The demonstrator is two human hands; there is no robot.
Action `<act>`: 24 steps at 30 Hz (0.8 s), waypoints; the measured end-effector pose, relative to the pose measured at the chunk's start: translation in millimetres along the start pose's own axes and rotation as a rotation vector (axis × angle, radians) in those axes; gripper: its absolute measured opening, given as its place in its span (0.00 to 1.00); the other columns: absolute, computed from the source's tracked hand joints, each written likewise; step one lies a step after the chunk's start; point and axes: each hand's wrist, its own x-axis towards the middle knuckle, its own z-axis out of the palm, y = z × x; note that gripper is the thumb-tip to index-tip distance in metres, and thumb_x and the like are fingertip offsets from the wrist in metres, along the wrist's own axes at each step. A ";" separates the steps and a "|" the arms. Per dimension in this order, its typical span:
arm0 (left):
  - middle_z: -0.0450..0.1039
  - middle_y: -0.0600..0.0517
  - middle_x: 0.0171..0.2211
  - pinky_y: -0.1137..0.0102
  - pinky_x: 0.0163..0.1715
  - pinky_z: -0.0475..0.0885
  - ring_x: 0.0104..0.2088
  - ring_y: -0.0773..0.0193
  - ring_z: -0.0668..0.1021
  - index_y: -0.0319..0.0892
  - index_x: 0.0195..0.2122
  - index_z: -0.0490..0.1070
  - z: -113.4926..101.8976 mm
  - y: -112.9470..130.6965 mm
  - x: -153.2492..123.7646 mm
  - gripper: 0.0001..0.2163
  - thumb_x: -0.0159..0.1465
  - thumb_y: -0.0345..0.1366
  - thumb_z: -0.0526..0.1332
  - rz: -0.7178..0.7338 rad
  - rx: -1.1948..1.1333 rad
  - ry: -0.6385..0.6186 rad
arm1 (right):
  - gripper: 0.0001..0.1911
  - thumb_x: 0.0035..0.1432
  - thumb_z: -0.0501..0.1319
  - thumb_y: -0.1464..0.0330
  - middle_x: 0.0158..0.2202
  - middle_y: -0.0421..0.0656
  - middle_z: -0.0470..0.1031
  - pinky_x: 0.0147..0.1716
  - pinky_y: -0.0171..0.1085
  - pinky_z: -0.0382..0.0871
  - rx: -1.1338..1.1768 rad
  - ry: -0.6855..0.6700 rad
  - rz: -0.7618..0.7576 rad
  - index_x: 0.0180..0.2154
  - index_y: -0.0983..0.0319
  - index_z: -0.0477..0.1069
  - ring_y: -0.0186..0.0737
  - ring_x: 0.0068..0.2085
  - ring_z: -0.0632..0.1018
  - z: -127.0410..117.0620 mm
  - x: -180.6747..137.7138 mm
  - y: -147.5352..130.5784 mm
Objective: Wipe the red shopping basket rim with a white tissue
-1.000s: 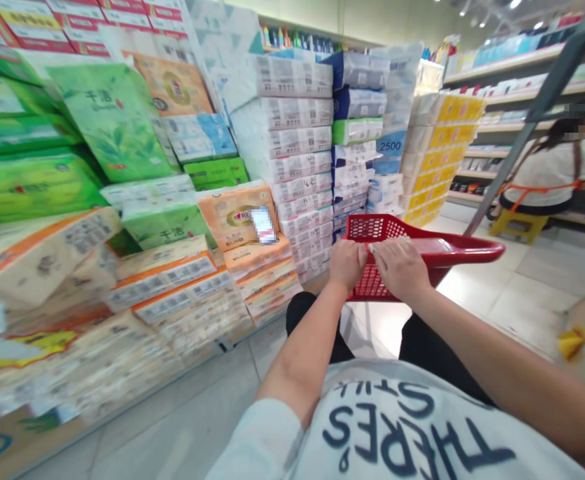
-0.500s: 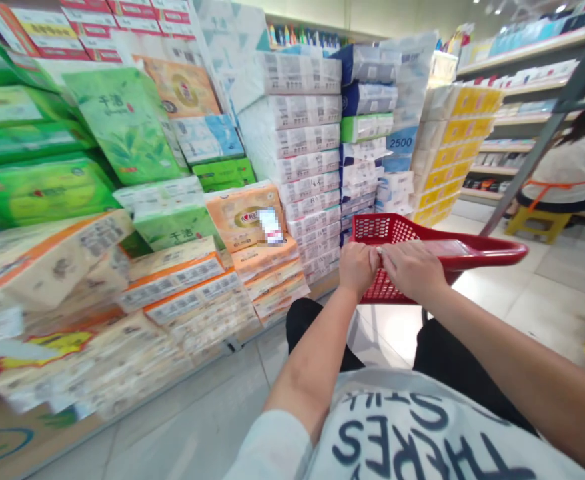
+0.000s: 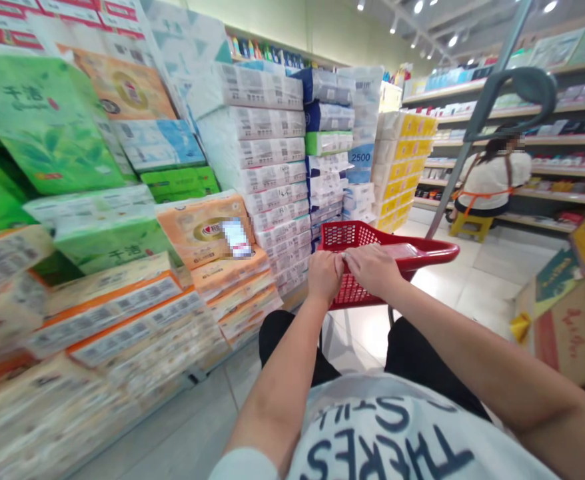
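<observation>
A red plastic shopping cart (image 3: 355, 295) with perforated walls stands in front of me. My left hand (image 3: 325, 277) is wrapped round its near edge, fingers closed. Close beside it, my right hand (image 3: 374, 270) grips the same edge, with the fingertips of both hands almost meeting. The part of the edge under my palms is hidden. To the right of my hands, a smooth red bar (image 3: 435, 252) extends from the cart. Orange tissue packs (image 3: 207, 230) are stacked to the left, with a small bright rectangle (image 3: 236, 238), partly blurred, in front of them.
Green tissue packs (image 3: 42, 127) and tall white paper stacks (image 3: 272, 157) line the left side. A grey pole (image 3: 452, 175) slants up beyond the cart. Farther off, a person (image 3: 492, 173) sits on a yellow stool (image 3: 465, 227) by shelves. Cardboard boxes (image 3: 567, 333) stand at right.
The view has turned right, so the tissue stacks, cart and hands sit farther left in it. The boxes and more shelves have come into sight. Both hands keep their grip.
</observation>
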 end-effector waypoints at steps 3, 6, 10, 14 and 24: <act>0.69 0.48 0.28 0.61 0.39 0.63 0.34 0.57 0.69 0.44 0.27 0.66 0.8 1.3 0.0 0.15 0.70 0.35 0.46 -0.010 -0.003 0.008 | 0.17 0.67 0.47 0.66 0.41 0.48 0.77 0.50 0.44 0.58 -0.007 0.037 0.013 0.44 0.62 0.73 0.46 0.44 0.73 2.8 -2.9 1.6; 0.69 0.48 0.27 0.61 0.39 0.63 0.34 0.58 0.69 0.44 0.26 0.66 0.1 2.1 -0.2 0.16 0.70 0.35 0.47 0.000 0.008 0.012 | 0.18 0.65 0.50 0.67 0.55 0.48 0.71 0.58 0.48 0.52 -0.011 0.175 -0.045 0.54 0.60 0.68 0.48 0.56 0.67 12.7 -25.7 2.8; 0.68 0.49 0.27 0.61 0.38 0.63 0.34 0.58 0.69 0.44 0.26 0.65 -1.2 1.2 0.5 0.15 0.70 0.34 0.46 0.002 0.004 0.004 | 0.18 0.65 0.51 0.68 0.55 0.45 0.71 0.59 0.47 0.53 0.069 0.167 -0.078 0.54 0.57 0.68 0.45 0.57 0.68 11.2 -31.8 9.7; 0.68 0.49 0.28 0.61 0.39 0.63 0.35 0.57 0.69 0.44 0.28 0.66 0.0 1.0 1.2 0.14 0.70 0.34 0.47 -0.010 -0.007 0.013 | 0.17 0.67 0.50 0.64 0.47 0.45 0.76 0.53 0.43 0.61 0.144 0.068 0.011 0.51 0.59 0.70 0.43 0.49 0.73 -1.8 -9.6 14.4; 0.68 0.49 0.28 0.63 0.39 0.63 0.34 0.59 0.69 0.43 0.27 0.66 0.3 2.7 2.4 0.15 0.69 0.34 0.47 -0.009 0.051 -0.008 | 0.16 0.65 0.52 0.66 0.47 0.47 0.76 0.54 0.44 0.60 0.067 0.118 -0.022 0.50 0.60 0.70 0.44 0.51 0.72 4.5 -11.6 16.2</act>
